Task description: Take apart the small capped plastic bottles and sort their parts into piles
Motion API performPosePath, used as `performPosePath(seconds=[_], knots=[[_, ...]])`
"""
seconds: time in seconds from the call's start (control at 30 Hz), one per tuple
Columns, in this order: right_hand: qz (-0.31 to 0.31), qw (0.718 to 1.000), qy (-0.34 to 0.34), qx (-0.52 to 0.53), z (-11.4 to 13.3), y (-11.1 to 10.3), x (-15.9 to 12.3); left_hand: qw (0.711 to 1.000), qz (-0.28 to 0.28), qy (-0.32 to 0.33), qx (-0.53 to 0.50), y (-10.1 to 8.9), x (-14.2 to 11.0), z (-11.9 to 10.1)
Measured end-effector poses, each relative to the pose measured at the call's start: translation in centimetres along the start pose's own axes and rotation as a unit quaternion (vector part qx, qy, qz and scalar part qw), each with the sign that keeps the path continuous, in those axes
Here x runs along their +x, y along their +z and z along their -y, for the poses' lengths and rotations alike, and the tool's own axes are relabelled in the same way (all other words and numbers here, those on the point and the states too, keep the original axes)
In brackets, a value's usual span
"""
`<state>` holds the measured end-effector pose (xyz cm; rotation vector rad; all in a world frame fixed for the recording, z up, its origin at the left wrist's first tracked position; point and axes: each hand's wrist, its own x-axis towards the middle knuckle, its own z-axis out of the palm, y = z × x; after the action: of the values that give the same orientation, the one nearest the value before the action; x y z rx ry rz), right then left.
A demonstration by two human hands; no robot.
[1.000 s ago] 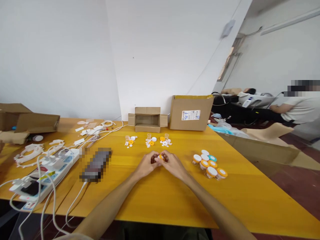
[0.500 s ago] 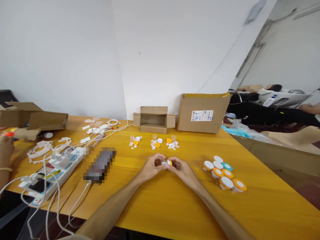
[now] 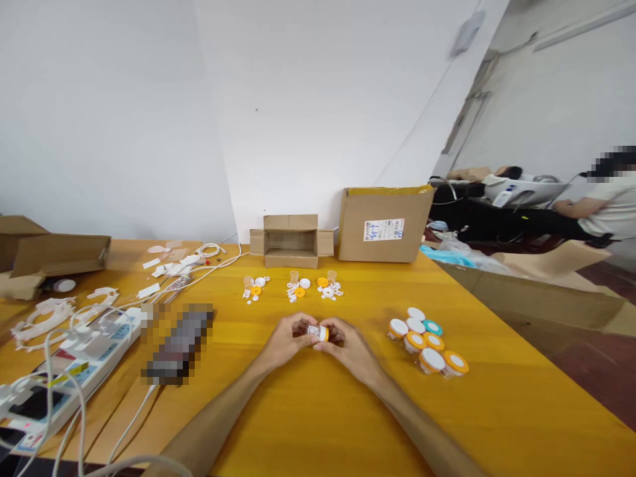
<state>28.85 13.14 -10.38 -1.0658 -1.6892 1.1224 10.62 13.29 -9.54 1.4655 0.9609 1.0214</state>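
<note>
Over the middle of the wooden table, a small clear jar (image 3: 313,330) with a white and orange lid (image 3: 324,333) lies sideways between my hands. My left hand (image 3: 288,340) is closed around its body, where dark-patterned white bits show through the wall. At the lid end, my right hand (image 3: 348,344) has its fingers curled onto the cap. Beyond the hands are three small groups of loose parts: clear cups (image 3: 294,277), white discs (image 3: 305,283), orange rings (image 3: 299,292) and patterned white pieces (image 3: 332,289). Several lidded jars (image 3: 432,360) stand together to the right.
An open small carton (image 3: 291,260) and a large labelled box (image 3: 385,248) stand along the wall. On the left lie a power strip (image 3: 106,354) with cables, a phone (image 3: 181,344), white plastic frames (image 3: 42,321) and another open carton (image 3: 62,255). A person (image 3: 613,205) sits far right.
The view has swung to the right, so everything sits further left. More of the jar's body shows between my hands. A co-worker's hand at the left edge has gone out of view.
</note>
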Motion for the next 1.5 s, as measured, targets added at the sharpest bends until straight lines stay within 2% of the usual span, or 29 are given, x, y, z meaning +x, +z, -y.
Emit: performPosePath(seconds=[0.17,0.33,0.47,0.73,0.87,1.0,1.17,1.4,1.5], knots=[[-0.028,0.997,-0.022,-0.074,0.0,0.4,-0.2,1.000,0.009,-0.008,-0.015,-0.1,0.0,-0.1],[-0.036,0.999,-0.016,-0.006,-0.1,1.5,0.0,0.999,-0.014,-0.003,-0.032,-0.1,0.1,0.0],[-0.052,0.998,-0.001,0.031,-0.2,2.2,0.2,0.999,-0.001,-0.003,-0.050,0.0,0.2,0.2],[-0.082,0.993,-0.035,-0.083,-0.1,2.4,0.9,0.999,-0.024,0.004,-0.034,-0.2,0.3,0.5],[-0.083,0.994,-0.019,-0.072,-0.4,3.1,1.5,0.999,-0.052,0.007,-0.013,-0.5,0.3,0.8],[-0.067,0.997,-0.010,-0.049,-0.5,3.3,1.3,0.998,-0.054,0.016,0.024,-0.7,0.1,0.9],[-0.010,0.998,-0.016,-0.067,-0.5,2.5,0.3,0.995,-0.064,0.028,0.077,-0.9,0.1,0.7],[0.057,0.989,-0.073,-0.111,-0.6,0.2,0.6,0.983,-0.067,0.066,0.159,-0.8,0.0,1.2],[0.053,0.991,-0.075,-0.100,-0.4,-0.7,0.9,0.978,-0.062,0.071,0.186,-0.7,0.0,1.3]])
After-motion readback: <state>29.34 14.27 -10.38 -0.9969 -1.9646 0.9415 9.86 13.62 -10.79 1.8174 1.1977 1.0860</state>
